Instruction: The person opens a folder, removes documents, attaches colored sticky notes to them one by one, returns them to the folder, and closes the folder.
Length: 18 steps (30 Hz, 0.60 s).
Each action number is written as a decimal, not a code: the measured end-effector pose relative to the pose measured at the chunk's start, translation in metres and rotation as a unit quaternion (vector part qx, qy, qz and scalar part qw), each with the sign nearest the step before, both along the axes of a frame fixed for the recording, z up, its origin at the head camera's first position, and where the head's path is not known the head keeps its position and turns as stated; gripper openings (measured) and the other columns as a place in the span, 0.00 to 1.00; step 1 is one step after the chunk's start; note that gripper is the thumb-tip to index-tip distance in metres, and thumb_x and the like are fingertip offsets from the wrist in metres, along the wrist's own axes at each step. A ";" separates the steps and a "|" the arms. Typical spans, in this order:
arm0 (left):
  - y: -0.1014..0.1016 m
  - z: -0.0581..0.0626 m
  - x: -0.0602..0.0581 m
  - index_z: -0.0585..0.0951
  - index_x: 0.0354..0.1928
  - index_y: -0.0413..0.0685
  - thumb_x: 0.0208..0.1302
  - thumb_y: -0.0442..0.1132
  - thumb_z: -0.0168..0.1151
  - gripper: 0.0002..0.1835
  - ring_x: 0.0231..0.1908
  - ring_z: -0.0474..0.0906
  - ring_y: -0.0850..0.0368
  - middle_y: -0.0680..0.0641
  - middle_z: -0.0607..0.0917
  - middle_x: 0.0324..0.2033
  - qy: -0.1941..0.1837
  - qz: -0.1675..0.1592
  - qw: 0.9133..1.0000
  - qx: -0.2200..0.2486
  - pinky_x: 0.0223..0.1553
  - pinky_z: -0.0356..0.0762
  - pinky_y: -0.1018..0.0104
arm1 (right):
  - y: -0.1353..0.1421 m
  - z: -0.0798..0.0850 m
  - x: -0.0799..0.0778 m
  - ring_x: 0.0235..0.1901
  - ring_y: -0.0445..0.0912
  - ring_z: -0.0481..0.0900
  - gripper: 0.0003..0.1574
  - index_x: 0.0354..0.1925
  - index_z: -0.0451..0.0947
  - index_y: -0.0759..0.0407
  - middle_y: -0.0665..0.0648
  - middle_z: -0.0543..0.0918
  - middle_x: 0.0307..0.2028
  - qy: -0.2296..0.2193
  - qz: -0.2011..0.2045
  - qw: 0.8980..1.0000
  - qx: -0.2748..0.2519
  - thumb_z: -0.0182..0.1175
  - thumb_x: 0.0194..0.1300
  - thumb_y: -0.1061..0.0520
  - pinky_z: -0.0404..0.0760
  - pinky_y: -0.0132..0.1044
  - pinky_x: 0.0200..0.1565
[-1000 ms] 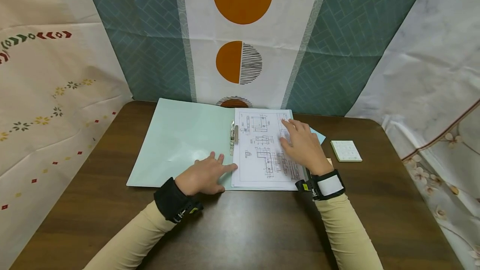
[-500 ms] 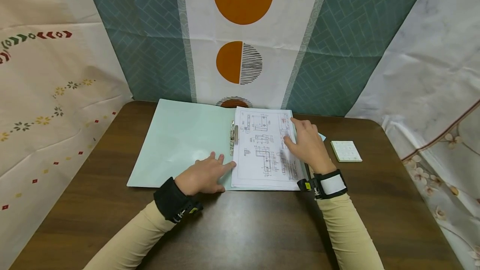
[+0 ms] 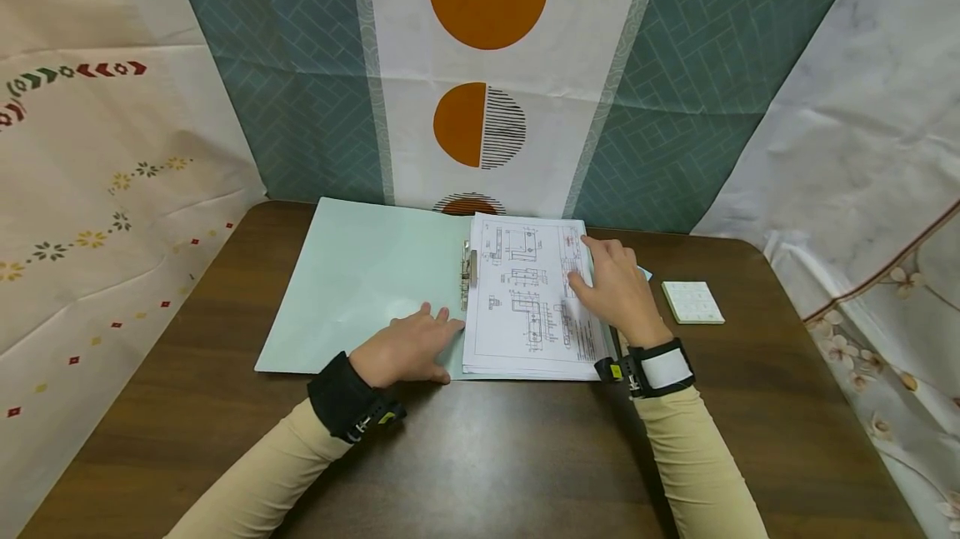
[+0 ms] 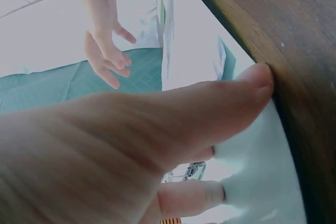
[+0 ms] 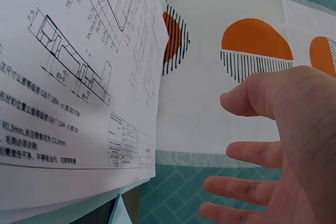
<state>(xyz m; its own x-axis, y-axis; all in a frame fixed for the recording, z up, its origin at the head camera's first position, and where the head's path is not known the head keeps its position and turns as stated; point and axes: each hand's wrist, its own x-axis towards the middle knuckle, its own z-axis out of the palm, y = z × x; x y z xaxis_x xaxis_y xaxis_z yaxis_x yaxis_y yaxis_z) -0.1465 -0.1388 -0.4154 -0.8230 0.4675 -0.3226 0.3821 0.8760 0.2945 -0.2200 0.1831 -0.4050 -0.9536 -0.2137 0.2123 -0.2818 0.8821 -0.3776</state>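
A pale green folder (image 3: 375,272) lies spread flat on the table, with a stack of printed technical drawings (image 3: 517,289) on its right half. A metal clip (image 3: 468,272) runs along the spine beside the sheets. My left hand (image 3: 408,346) rests on the left cover near the spine, fingers spread and thumb at the near edge. In the left wrist view, the thumb (image 4: 257,76) touches that edge. My right hand (image 3: 618,289) is over the right margin of the drawings. The right wrist view shows its fingers (image 5: 252,153) spread, holding nothing, apart from the paper.
A small pale square pad (image 3: 692,302) lies on the brown table (image 3: 495,456) right of the folder. A light blue corner (image 3: 645,273) pokes out beside my right hand. Patterned cloths (image 3: 300,64) hang behind and at both sides.
My right hand has shifted slightly right, uncovering more of the top drawing. My left index finger has drawn back a little from the sheets' left edge. The top sheet sits slightly differently.
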 end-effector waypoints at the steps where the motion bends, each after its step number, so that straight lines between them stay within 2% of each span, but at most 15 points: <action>1: -0.001 0.001 0.000 0.75 0.79 0.43 0.65 0.45 0.85 0.44 0.78 0.73 0.22 0.28 0.77 0.78 0.003 -0.002 1.000 -0.003 0.66 0.82 0.24 | 0.000 0.000 0.000 0.70 0.73 0.74 0.42 0.82 0.68 0.71 0.79 0.75 0.73 0.000 0.000 1.000 0.000 0.62 0.78 0.52 0.82 0.72 0.63; 4: -0.005 0.003 -0.001 0.79 0.75 0.42 0.61 0.45 0.87 0.42 0.64 0.82 0.31 0.32 0.84 0.68 0.020 -0.008 1.000 -0.016 0.61 0.86 0.37 | 0.001 -0.001 0.000 0.70 0.74 0.74 0.43 0.82 0.68 0.70 0.79 0.75 0.73 -0.001 0.000 1.000 -0.001 0.63 0.78 0.52 0.82 0.72 0.63; 7: -0.010 0.005 -0.002 0.81 0.71 0.42 0.56 0.45 0.90 0.42 0.53 0.83 0.40 0.37 0.88 0.57 0.031 -0.003 0.999 -0.022 0.57 0.86 0.46 | 0.002 -0.001 0.000 0.71 0.75 0.74 0.43 0.82 0.68 0.70 0.80 0.75 0.74 0.000 0.001 1.000 -0.002 0.63 0.78 0.53 0.82 0.74 0.63; 10: -0.015 0.008 -0.004 0.83 0.67 0.43 0.53 0.44 0.92 0.40 0.51 0.84 0.43 0.41 0.90 0.53 0.031 0.004 0.999 -0.026 0.56 0.86 0.50 | 0.003 -0.001 0.000 0.71 0.76 0.74 0.42 0.82 0.69 0.70 0.81 0.74 0.74 0.003 0.002 1.000 -0.006 0.64 0.78 0.53 0.83 0.74 0.63; 18: -0.030 0.015 -0.009 0.89 0.60 0.44 0.54 0.34 0.89 0.30 0.47 0.80 0.50 0.41 0.92 0.55 -0.002 0.041 0.999 -0.013 0.45 0.80 0.59 | 0.005 0.000 -0.001 0.71 0.76 0.73 0.41 0.82 0.69 0.70 0.81 0.73 0.74 0.002 0.010 1.000 -0.014 0.62 0.79 0.54 0.83 0.74 0.61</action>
<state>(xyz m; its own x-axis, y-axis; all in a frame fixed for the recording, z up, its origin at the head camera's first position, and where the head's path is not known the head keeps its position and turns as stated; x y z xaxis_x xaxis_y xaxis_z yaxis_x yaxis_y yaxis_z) -0.1557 -0.1686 -0.4003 -0.8567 0.3906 -0.3370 0.3084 0.9114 0.2725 -0.2206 0.1886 -0.4052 -0.9483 -0.2261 0.2227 -0.3005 0.8654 -0.4010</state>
